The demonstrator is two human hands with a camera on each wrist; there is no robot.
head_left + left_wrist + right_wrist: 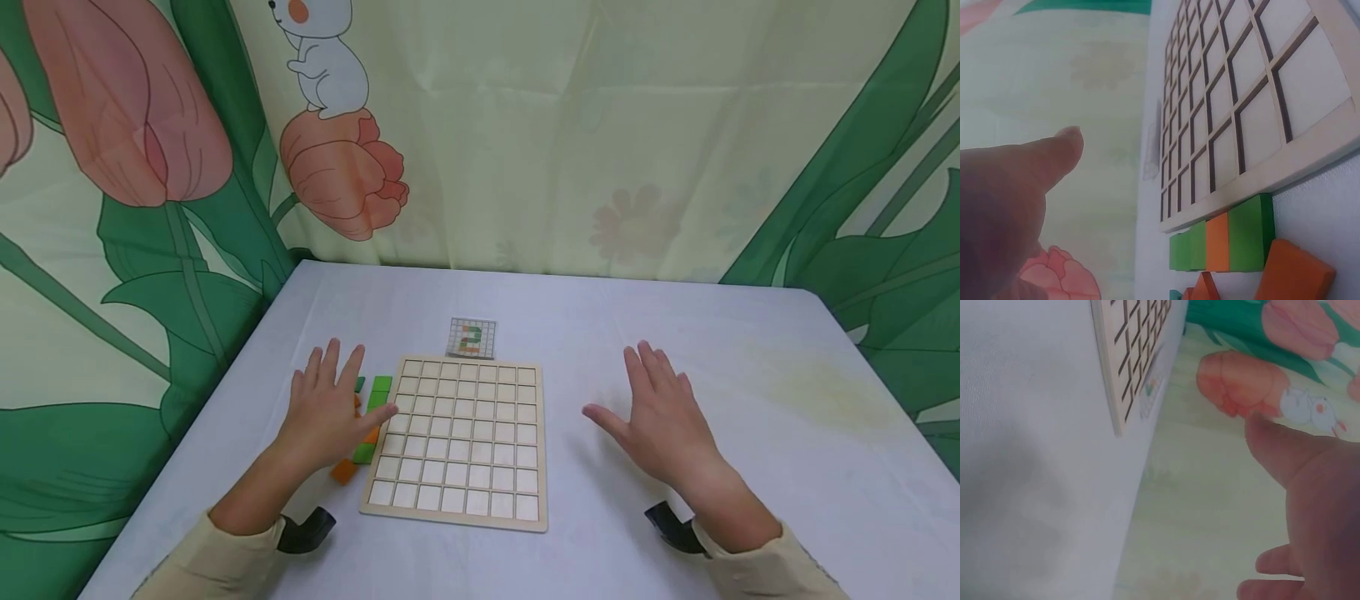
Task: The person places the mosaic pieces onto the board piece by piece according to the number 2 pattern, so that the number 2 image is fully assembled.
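A square wooden grid board (457, 525) with recessed cells lies flat on the white table. My left hand (322, 417) hovers over the board's left side, fingers spread, holding nothing. Beneath and beside it are several green blocks (381, 384) and orange blocks (344, 472), partly hidden by the hand in the head view. The left wrist view shows a green block (1250, 234) in a row along the board's edge and a tilted orange block (1294, 275). To the right of the board, my right hand (660, 417) is held above the table with straight fingers, also holding nothing.
A small card (472, 337) printed with a grid and a coloured figure lies just beyond the board's far edge. Behind the white table (750, 350) hangs a curtain (510, 167) with tulips and a white cartoon animal.
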